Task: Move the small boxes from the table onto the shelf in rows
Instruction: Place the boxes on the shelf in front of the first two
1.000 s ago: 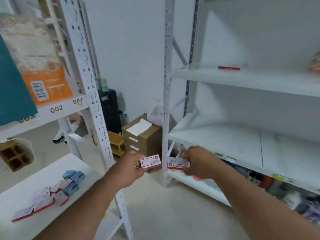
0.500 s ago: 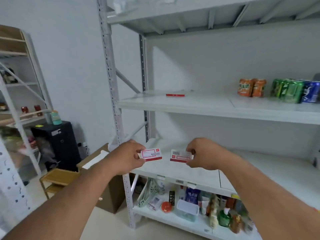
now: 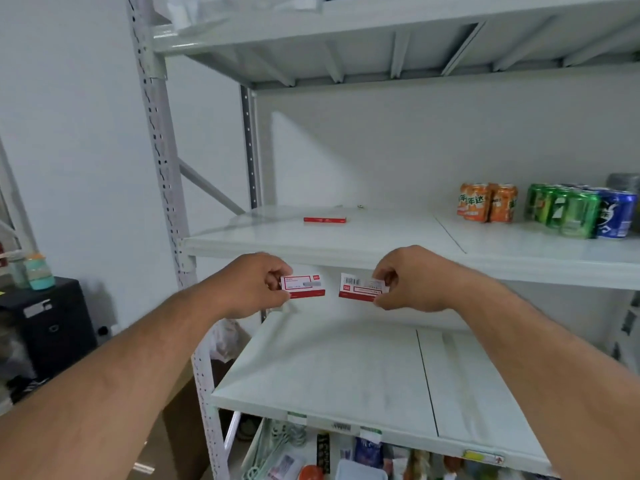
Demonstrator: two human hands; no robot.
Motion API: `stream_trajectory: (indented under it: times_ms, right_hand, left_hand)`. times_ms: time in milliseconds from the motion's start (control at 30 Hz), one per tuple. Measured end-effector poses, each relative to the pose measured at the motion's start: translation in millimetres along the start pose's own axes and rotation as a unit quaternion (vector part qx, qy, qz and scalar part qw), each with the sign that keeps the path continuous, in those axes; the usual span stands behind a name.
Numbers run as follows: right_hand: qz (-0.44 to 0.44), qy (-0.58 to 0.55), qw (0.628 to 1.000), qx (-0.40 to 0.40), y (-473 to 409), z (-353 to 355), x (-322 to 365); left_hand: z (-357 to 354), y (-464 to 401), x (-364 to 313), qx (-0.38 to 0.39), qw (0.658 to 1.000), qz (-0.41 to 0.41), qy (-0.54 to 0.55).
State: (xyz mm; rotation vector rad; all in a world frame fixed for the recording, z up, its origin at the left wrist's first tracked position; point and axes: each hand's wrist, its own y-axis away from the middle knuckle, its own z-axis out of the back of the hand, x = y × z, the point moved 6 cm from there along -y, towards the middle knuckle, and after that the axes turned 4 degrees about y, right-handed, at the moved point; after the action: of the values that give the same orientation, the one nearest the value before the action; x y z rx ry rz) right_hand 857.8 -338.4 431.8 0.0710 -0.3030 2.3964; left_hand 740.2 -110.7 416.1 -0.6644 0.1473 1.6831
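Here, one small box per hand, below the shelf.

1. Two bare forearms come in from the bottom corners; no sleeve shows on either.
2. The left hand wears no glove, ring or watch that can be seen.
3. The right hand is likewise bare, its wrist uncovered.
4. Fine hair shows along both forearms.
5. The fingernails are too blurred to make out.
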Motion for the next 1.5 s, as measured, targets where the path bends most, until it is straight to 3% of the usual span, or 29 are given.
stream_trajectory:
  times_ms: [300, 567, 1267, 1500]
  right_hand:
    - [-0.038, 0.027, 0.999, -0.022, -118.3, 8.5, -1.3]
    - [-0.055, 0.037, 0.998, -0.004, -207.6, 1.8, -16.5]
    - [-0.020, 0.058, 0.997, 0.045, -366.4, -19.5, -95.1]
    - [-0.050, 0.052, 0.995, 0.066, -395.0, -34.8, -101.7]
  left_hand:
    - [40.8, -123.2, 56.2, 0.001, 0.998, -0.046, 0.043]
    - [34.7, -209.3, 97.9, 0.034, 0.997, -0.058, 0.041]
    - [3.7, -364.6, 112.4, 0.068, 0.995, -0.045, -0.054]
    - [-2.9, -398.1, 121.8, 0.098, 0.992, -0.056, -0.053]
